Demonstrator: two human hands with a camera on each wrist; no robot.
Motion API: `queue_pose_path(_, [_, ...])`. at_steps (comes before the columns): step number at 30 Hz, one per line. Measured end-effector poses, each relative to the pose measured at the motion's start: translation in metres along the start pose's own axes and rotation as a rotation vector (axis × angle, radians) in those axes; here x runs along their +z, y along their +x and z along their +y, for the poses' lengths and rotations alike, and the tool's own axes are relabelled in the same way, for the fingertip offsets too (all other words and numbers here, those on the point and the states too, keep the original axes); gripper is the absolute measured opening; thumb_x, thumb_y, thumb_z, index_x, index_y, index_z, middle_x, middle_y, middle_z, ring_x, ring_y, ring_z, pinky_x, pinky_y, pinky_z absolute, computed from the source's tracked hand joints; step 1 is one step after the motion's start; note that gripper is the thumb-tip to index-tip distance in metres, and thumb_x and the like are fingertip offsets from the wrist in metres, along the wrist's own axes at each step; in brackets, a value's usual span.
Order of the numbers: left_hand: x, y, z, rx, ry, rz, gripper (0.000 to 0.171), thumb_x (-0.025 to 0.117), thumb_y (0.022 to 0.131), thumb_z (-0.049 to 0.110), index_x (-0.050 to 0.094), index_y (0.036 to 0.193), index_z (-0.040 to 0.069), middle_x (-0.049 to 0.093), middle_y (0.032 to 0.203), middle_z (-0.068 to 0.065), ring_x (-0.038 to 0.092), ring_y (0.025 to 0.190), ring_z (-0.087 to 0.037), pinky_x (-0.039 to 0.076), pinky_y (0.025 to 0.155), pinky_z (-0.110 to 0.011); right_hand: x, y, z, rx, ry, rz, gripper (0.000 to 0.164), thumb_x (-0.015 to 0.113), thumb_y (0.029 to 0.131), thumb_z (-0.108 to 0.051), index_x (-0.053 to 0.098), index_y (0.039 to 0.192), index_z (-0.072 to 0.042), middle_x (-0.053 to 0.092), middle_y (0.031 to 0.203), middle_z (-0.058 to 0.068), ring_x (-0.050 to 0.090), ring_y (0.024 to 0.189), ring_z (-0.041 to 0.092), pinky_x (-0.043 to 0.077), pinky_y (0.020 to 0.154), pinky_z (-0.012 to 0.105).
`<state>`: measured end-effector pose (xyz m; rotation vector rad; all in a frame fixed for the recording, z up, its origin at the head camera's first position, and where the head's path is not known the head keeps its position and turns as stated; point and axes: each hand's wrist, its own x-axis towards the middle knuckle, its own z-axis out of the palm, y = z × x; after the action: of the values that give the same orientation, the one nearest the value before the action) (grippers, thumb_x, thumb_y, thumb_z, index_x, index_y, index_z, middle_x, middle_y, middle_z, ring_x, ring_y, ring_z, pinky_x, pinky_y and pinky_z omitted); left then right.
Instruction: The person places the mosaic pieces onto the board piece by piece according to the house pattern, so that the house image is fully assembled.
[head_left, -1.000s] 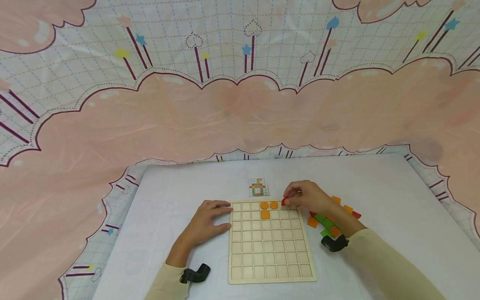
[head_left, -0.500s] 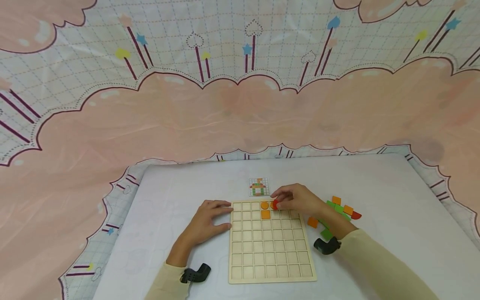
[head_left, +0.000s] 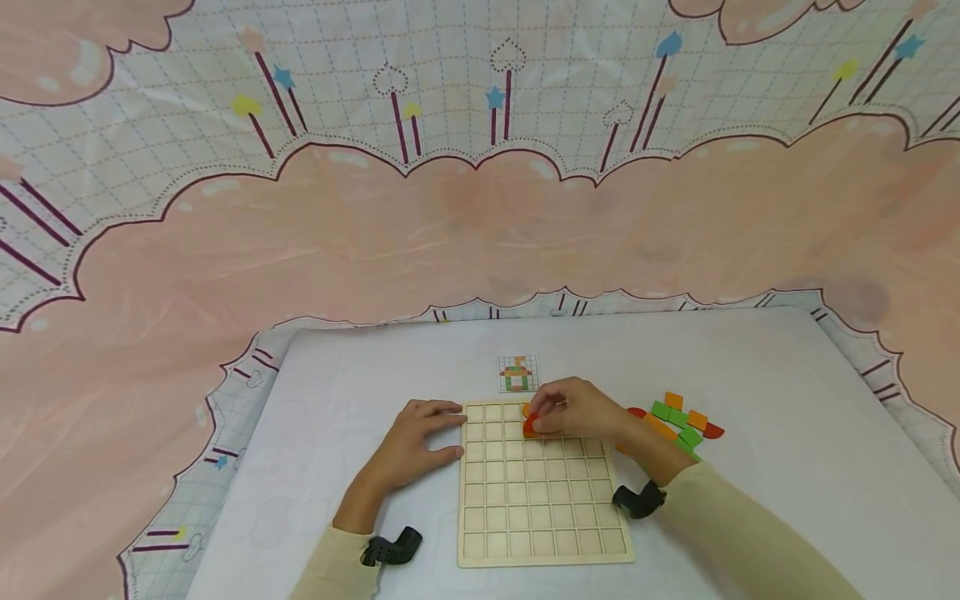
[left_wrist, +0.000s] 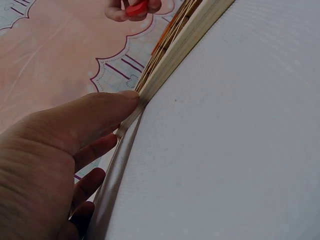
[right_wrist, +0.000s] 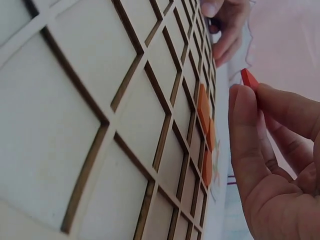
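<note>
My right hand pinches a small red tile between thumb and fingertips, held over the upper part of a wooden grid board. Below it in the head view, the tile overlaps an orange square set in the second row. Two orange round tiles sit in the top row, one partly showing past the fingers and the other hidden there. My left hand touches the board's left edge with extended fingers; in the left wrist view its thumb lies against the rim.
A small card printed with a coloured house pattern on a grid lies just behind the board. Several loose orange, green and red tiles lie right of the board, partly behind the right forearm. A patterned curtain hangs behind the white table.
My right hand has moved left and slightly toward me with the red tile, from the board's upper right to over the orange tiles. The left hand has stayed in place.
</note>
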<state>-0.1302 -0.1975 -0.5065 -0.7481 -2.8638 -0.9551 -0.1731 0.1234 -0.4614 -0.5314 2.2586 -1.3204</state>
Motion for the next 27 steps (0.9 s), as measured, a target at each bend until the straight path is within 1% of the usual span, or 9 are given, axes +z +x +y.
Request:
queue_pose_path(3, [0.000,0.000,0.000,-0.003,0.001,-0.002,0.045,0.082,0.085,0.034,0.073,0.128,0.020,0.063,0.138,0.003,0.052,0.124,-0.024,0.042,0.105,-0.052,0.006,0.001,-0.003,0.014,0.009,-0.006,0.016,0.079,0.089,-0.018,0.075,0.101,-0.009,0.071,0.089,0.001,0.062,0.088,0.018,0.051,0.081,0.033])
queue_pose_path(6, [0.000,0.000,0.000,-0.006,0.005,-0.005,0.045,0.082,0.085,0.034,0.073,0.128,0.020,0.063,0.138,0.003,0.052,0.124,-0.024,0.042,0.105,-0.052,0.010,0.002,-0.005,0.008,0.014,-0.014,0.013,0.080,0.088,-0.018,0.074,0.097,-0.011,0.072,0.084,0.001,0.064,0.082,0.018,0.052,0.079,0.032])
queue_pose_path(11, [0.000,0.000,0.001,-0.015,0.005,-0.007,0.045,0.082,0.086,0.034,0.073,0.128,0.021,0.063,0.139,0.004,0.052,0.125,-0.024,0.042,0.105,-0.052,0.016,0.004,-0.007,-0.015,-0.023,-0.009,0.014,0.082,0.087,-0.021,0.074,0.095,-0.012,0.074,0.082,-0.001,0.065,0.080,0.016,0.051,0.076,0.033])
queue_pose_path(14, [-0.001,0.000,0.002,-0.020,-0.001,-0.009,0.045,0.082,0.085,0.034,0.073,0.128,0.021,0.063,0.139,0.004,0.051,0.125,-0.024,0.042,0.105,-0.052,0.021,0.007,-0.007,-0.030,-0.041,-0.010,0.011,0.082,0.087,-0.020,0.075,0.093,-0.013,0.073,0.080,-0.003,0.064,0.072,0.018,0.052,0.067,0.030])
queue_pose_path(17, [-0.001,0.000,0.002,-0.023,-0.006,-0.011,0.045,0.082,0.086,0.035,0.073,0.128,0.021,0.063,0.139,0.004,0.051,0.125,-0.023,0.043,0.105,-0.052,0.025,0.008,-0.010,-0.046,-0.036,-0.023,0.008,0.081,0.088,-0.017,0.075,0.092,-0.013,0.072,0.078,-0.002,0.063,0.062,0.022,0.051,0.057,0.028])
queue_pose_path(19, [-0.001,0.000,0.002,-0.022,-0.006,-0.012,0.045,0.082,0.086,0.035,0.073,0.128,0.022,0.063,0.139,0.004,0.051,0.125,-0.023,0.043,0.105,-0.052,0.028,0.009,-0.012,-0.055,-0.031,-0.032,0.007,0.080,0.088,-0.016,0.076,0.092,-0.013,0.072,0.078,-0.001,0.062,0.058,0.023,0.051,0.053,0.027])
queue_pose_path(20, [-0.001,0.000,0.002,-0.022,-0.006,-0.012,0.045,0.082,0.086,0.035,0.073,0.128,0.022,0.063,0.139,0.004,0.051,0.125,-0.023,0.043,0.105,-0.052,0.030,0.010,-0.013,-0.057,-0.034,-0.033,0.006,0.080,0.088,-0.016,0.076,0.092,-0.013,0.072,0.078,-0.001,0.061,0.057,0.023,0.050,0.053,0.027])
queue_pose_path(22, [-0.001,0.000,0.002,-0.020,-0.008,-0.011,0.045,0.082,0.086,0.035,0.073,0.128,0.022,0.063,0.139,0.004,0.051,0.125,-0.023,0.043,0.105,-0.052,0.033,0.010,-0.015,-0.066,-0.061,-0.031,0.005,0.080,0.089,-0.016,0.076,0.091,-0.014,0.073,0.079,-0.003,0.062,0.061,0.018,0.050,0.056,0.026])
queue_pose_path(27, [0.000,0.000,0.001,-0.016,-0.015,-0.009,0.045,0.082,0.085,0.034,0.073,0.127,0.021,0.063,0.138,0.004,0.052,0.125,-0.024,0.043,0.105,-0.052,0.039,0.014,-0.017,-0.094,-0.146,-0.022,0.005,0.080,0.087,-0.015,0.076,0.090,-0.015,0.074,0.078,-0.009,0.065,0.074,0.008,0.050,0.069,0.026])
